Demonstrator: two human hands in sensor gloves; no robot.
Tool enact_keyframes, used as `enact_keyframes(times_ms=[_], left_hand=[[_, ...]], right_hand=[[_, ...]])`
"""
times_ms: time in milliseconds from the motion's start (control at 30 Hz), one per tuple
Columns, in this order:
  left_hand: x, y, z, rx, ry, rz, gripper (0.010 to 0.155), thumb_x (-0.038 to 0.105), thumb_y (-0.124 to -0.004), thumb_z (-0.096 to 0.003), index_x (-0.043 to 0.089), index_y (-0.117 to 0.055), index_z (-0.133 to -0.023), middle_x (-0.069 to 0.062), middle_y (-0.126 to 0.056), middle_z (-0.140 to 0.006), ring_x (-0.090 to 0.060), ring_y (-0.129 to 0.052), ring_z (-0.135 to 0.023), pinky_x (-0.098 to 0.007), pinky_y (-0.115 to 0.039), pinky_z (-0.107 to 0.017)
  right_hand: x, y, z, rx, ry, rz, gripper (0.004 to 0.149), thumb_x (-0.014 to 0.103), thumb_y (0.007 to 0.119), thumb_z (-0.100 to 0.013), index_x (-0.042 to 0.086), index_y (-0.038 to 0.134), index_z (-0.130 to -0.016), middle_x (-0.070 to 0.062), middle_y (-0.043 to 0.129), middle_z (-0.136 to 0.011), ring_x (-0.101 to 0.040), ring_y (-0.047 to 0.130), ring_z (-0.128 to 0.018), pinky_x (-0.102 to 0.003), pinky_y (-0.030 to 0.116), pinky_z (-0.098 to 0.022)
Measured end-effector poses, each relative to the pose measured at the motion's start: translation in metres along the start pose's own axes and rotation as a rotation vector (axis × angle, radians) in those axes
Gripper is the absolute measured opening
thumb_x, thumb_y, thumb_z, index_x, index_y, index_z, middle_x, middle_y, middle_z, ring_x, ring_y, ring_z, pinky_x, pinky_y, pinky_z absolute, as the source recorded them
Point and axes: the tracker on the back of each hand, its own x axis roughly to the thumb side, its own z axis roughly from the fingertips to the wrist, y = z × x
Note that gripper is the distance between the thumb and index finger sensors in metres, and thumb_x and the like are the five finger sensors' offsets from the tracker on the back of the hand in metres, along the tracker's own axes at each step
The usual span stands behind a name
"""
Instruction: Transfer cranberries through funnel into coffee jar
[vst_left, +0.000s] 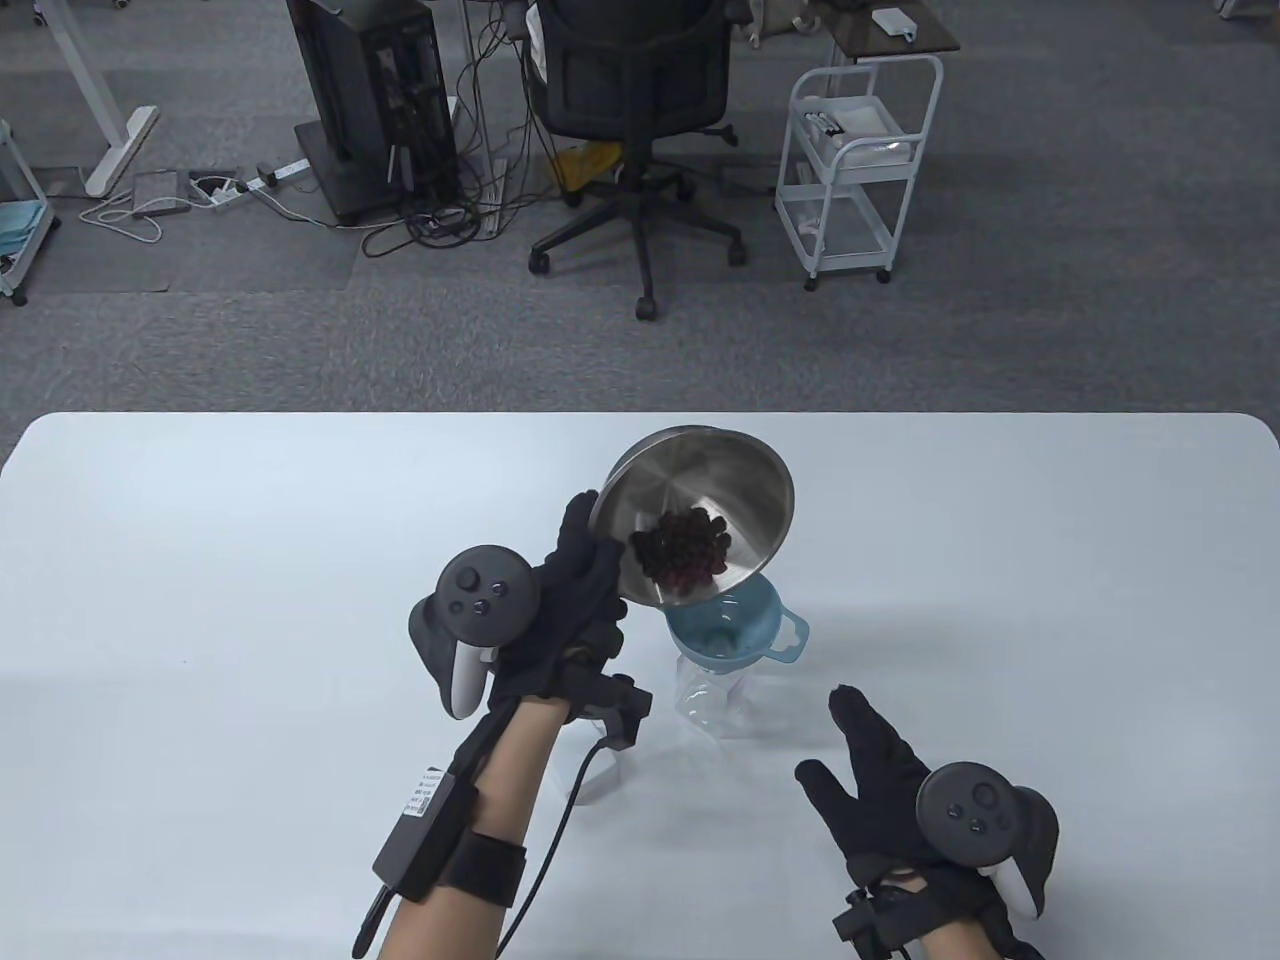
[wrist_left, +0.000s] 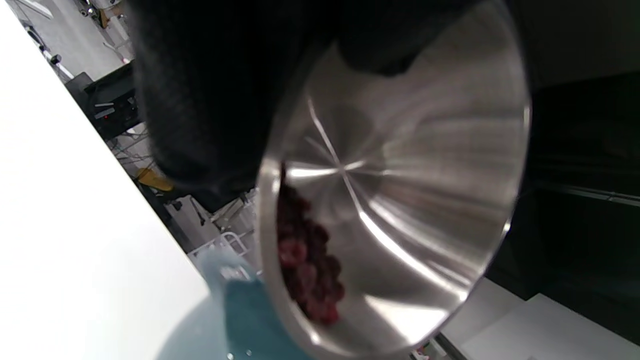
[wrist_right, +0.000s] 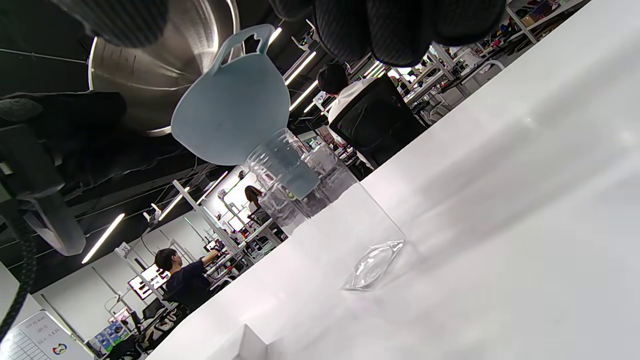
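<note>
My left hand (vst_left: 585, 575) grips the rim of a steel bowl (vst_left: 730, 480) and holds it tilted over a blue funnel (vst_left: 735, 625). Dark red cranberries (vst_left: 683, 558) have slid to the bowl's low edge, just above the funnel's mouth. The funnel sits in the neck of a clear jar (vst_left: 712, 702) standing on the white table (vst_left: 200, 560). In the left wrist view the cranberries (wrist_left: 310, 265) lie against the bowl (wrist_left: 415, 200) rim above the funnel (wrist_left: 245, 315). My right hand (vst_left: 860, 745) rests open on the table to the right of the jar (wrist_right: 325, 210), holding nothing.
The table's far edge lies behind the bowl. Beyond it on the carpet stand an office chair (vst_left: 635, 110), a white wire cart (vst_left: 855, 170) and a computer tower (vst_left: 375, 100) with cables. The right wrist view shows people at distant desks.
</note>
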Motion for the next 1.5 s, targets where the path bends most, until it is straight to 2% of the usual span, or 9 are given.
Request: enact_keyframes(times_ms=[200, 400, 1200, 1500], left_hand=[[0.001, -0.015, 0.001, 0.01, -0.066, 0.031, 0.037, 0.025, -0.068, -0.0656, 0.014, -0.065, -0.101, -0.019, -0.082, -0.098, -0.029, -0.115, -0.066, -0.027, -0.105, -0.041], [-0.002, -0.021, 0.002, 0.013, -0.128, 0.058, 0.034, 0.024, -0.069, -0.0665, 0.02, -0.066, -0.1, -0.016, -0.081, -0.1, -0.031, -0.113, -0.07, -0.031, -0.103, -0.044], [0.0, -0.02, 0.005, 0.026, -0.129, 0.061, 0.033, 0.022, -0.069, -0.0671, 0.022, -0.068, -0.1, -0.014, -0.082, -0.1, -0.032, -0.111, -0.072, -0.033, -0.103, -0.044], [-0.001, -0.018, 0.006, 0.023, -0.195, 0.093, 0.031, 0.024, -0.068, -0.068, 0.027, -0.069, -0.099, -0.01, -0.081, -0.103, -0.033, -0.107, -0.079, -0.037, -0.099, -0.05]], right_hand=[[-0.001, -0.001, 0.001, -0.01, -0.002, -0.002, 0.082, 0.059, 0.072, -0.05, 0.006, 0.045, -0.106, -0.022, 0.062, -0.109, -0.046, 0.07, -0.095, -0.055, 0.064, -0.065], [-0.001, -0.002, 0.001, -0.013, -0.005, -0.002, 0.082, 0.059, 0.072, -0.05, 0.006, 0.045, -0.106, -0.022, 0.062, -0.109, -0.046, 0.07, -0.095, -0.055, 0.064, -0.065], [-0.002, -0.002, 0.001, -0.015, -0.001, -0.004, 0.082, 0.059, 0.072, -0.05, 0.005, 0.044, -0.106, -0.022, 0.062, -0.109, -0.046, 0.07, -0.094, -0.055, 0.064, -0.065], [-0.002, -0.002, 0.001, -0.014, 0.0, -0.003, 0.082, 0.059, 0.072, -0.05, 0.005, 0.044, -0.106, -0.022, 0.062, -0.109, -0.046, 0.07, -0.095, -0.055, 0.064, -0.065]])
